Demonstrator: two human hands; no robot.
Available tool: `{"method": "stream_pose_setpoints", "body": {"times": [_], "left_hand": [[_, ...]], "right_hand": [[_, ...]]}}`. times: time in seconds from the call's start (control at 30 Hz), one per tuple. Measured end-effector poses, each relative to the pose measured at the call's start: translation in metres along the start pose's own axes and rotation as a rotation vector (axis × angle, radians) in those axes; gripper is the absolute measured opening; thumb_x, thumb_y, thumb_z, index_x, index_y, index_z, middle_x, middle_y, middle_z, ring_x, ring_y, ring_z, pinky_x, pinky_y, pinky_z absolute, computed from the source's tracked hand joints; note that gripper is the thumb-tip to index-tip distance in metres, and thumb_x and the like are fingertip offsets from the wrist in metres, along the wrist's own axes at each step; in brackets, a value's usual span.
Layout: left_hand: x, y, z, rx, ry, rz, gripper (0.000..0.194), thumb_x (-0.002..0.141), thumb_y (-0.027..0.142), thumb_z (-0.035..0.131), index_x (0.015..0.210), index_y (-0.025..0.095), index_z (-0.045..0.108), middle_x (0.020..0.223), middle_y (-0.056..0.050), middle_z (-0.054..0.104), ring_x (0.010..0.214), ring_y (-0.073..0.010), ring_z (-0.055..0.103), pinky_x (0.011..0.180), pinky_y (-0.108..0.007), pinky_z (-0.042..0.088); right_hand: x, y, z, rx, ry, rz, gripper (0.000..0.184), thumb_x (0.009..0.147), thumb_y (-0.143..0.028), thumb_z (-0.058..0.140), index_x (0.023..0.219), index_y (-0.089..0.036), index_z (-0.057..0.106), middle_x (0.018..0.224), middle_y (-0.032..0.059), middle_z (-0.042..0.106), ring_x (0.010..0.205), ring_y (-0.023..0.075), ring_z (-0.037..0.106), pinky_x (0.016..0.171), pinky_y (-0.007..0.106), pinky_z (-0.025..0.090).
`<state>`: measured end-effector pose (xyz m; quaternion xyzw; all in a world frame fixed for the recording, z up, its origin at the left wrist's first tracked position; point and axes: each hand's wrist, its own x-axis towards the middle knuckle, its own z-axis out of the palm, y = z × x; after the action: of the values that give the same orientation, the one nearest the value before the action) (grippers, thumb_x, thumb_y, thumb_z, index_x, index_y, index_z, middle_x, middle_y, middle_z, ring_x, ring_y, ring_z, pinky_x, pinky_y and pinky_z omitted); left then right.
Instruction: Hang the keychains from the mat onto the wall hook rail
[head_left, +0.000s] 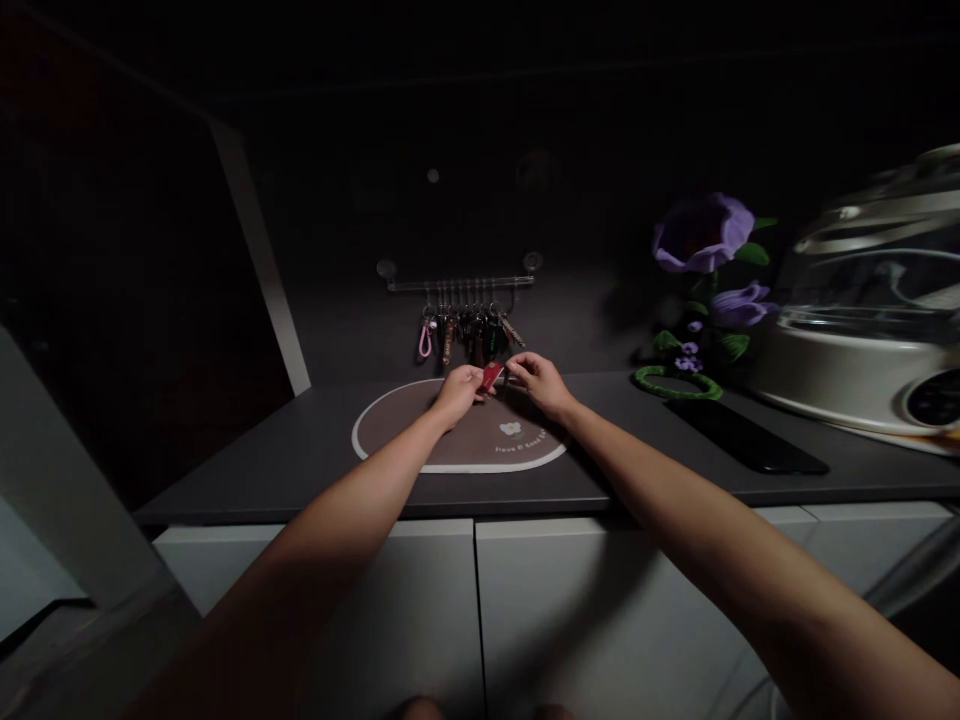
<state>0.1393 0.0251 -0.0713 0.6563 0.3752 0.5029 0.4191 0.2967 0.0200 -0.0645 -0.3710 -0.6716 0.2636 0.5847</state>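
Both my arms reach out over a dark counter (300, 460). My left hand (459, 390) pinches a small red key tag (491, 376) above a brown oval mat (457, 440). My right hand (538, 384) is closed on the other end of the same item, on a small metal piece that I cannot make out. Just behind my hands, several keys and fobs (469, 335) hang from a rail with hooks (457, 284) on the dark back wall.
Purple artificial flowers (709, 240) with a green loop (675, 385) stand at the right. A flat black device (746, 440) lies on the counter beside them. A white appliance with a clear domed lid (870, 320) fills the far right. White cabinet doors (480, 600) lie below.
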Motion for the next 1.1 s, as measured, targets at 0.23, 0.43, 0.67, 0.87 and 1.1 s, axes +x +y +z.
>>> {"method": "stream_pose_setpoints", "body": {"times": [0.23, 0.43, 0.67, 0.87, 1.1], "left_hand": [[-0.004, -0.002, 0.005, 0.166, -0.122, 0.051, 0.018, 0.081, 0.027, 0.043, 0.075, 0.013, 0.053, 0.065, -0.004, 0.064, 0.06, -0.0101, 0.059, 0.06, -0.022, 0.043], [-0.004, -0.005, 0.004, 0.316, -0.059, 0.162, 0.02, 0.08, 0.031, 0.044, 0.074, 0.014, 0.053, 0.066, -0.005, 0.065, 0.062, -0.0116, 0.059, 0.062, -0.023, 0.044], [-0.004, -0.005, 0.005, 0.347, 0.01, 0.179, 0.016, 0.078, 0.027, 0.044, 0.071, 0.015, 0.052, 0.062, -0.003, 0.063, 0.058, -0.0115, 0.057, 0.059, -0.023, 0.043], [-0.008, 0.0, 0.007, 0.374, 0.03, 0.183, 0.016, 0.078, 0.025, 0.044, 0.069, 0.015, 0.053, 0.061, -0.003, 0.062, 0.057, -0.0113, 0.057, 0.06, -0.023, 0.043], [-0.008, 0.001, 0.009, 0.356, 0.042, 0.193, 0.015, 0.076, 0.025, 0.045, 0.068, 0.015, 0.054, 0.058, -0.002, 0.061, 0.054, -0.0117, 0.056, 0.058, -0.023, 0.041]], "right_hand": [[-0.003, -0.007, -0.003, 0.114, 0.054, 0.069, 0.038, 0.065, -0.052, 0.057, 0.078, -0.017, 0.051, 0.072, -0.0008, 0.055, 0.066, 0.01, 0.052, 0.059, 0.023, 0.045], [0.002, -0.012, -0.011, 0.141, 0.125, 0.045, 0.037, 0.063, -0.051, 0.061, 0.079, -0.017, 0.054, 0.075, -0.0003, 0.057, 0.07, 0.0105, 0.055, 0.067, 0.025, 0.047], [0.018, -0.021, -0.034, -0.108, 0.232, -0.08, 0.038, 0.063, -0.05, 0.059, 0.077, -0.015, 0.06, 0.078, 0.0044, 0.062, 0.073, 0.0135, 0.055, 0.069, 0.027, 0.045], [0.051, -0.028, -0.046, 0.006, 0.378, -0.033, 0.041, 0.054, -0.045, 0.067, 0.078, -0.013, 0.06, 0.072, 0.0043, 0.062, 0.059, 0.0107, 0.053, 0.06, 0.026, 0.045], [0.097, -0.036, -0.053, -0.033, 0.434, -0.03, 0.024, 0.054, -0.031, 0.068, 0.068, -0.014, 0.059, 0.06, -0.0003, 0.058, 0.055, 0.0099, 0.052, 0.057, 0.024, 0.045]]}}
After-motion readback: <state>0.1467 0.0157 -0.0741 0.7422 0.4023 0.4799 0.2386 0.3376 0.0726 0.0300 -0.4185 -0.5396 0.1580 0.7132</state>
